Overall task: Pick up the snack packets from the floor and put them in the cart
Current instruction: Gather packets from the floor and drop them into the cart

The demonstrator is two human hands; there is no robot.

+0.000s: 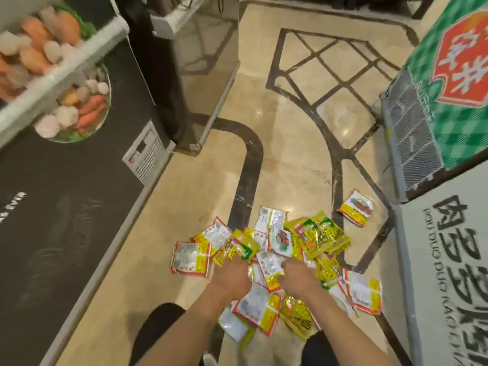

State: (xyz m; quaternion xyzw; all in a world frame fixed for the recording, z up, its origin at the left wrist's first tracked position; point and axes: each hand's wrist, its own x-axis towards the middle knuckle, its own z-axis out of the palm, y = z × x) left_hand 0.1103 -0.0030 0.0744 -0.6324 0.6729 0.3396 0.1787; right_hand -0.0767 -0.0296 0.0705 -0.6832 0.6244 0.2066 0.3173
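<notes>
Floor (290, 143) runs open ahead between the dark cabinet (66, 207) and white freezer (435, 260). We see snack packets (324, 236) heaped midway (a stray packet (356, 207) lies apart). Our right hand (298, 277) curls round some; our left hand (232, 276) is half buried, grip unclear.

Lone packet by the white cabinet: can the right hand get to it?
Probably, with a stretch: only bare floor lies between the right hand and the lone packet, though that hand now grips packets in the pile.
</notes>
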